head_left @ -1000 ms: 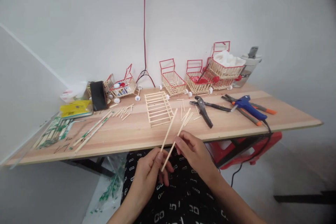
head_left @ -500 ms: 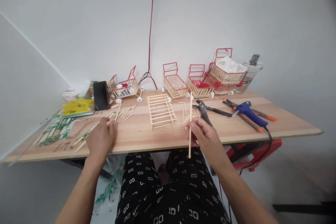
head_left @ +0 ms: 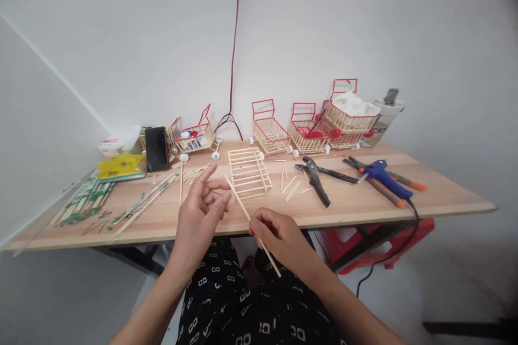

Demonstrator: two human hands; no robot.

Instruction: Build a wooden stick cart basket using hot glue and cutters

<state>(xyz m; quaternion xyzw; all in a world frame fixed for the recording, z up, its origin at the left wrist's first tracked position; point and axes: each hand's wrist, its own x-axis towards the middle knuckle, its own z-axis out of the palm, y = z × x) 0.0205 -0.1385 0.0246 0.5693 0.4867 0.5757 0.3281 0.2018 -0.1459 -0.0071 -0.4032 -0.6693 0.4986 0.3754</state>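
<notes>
My right hand (head_left: 279,240) grips a long thin wooden stick (head_left: 240,203) that slants up to the left, in front of the table edge. My left hand (head_left: 200,218) hovers just left of the stick's upper end with fingers spread, holding nothing. Behind the hands, a ladder-like wooden stick frame (head_left: 247,171) lies flat on the wooden table (head_left: 364,202). Loose short sticks (head_left: 292,188) lie right of the frame, and one long stick (head_left: 181,183) lies to its left.
Small red-and-wood carts (head_left: 270,129) stand along the wall. Black pliers (head_left: 316,179), a blue glue gun (head_left: 382,172) and orange-handled tools (head_left: 404,166) lie right. A phone (head_left: 156,149), a yellow pack (head_left: 119,166) and green-wrapped chopsticks (head_left: 83,202) are left. A red stool (head_left: 384,234) is underneath.
My left hand set one stick down on the table's left side and came back open. My right hand swung its stick from upright to slanting left and dropped below the table edge.
</notes>
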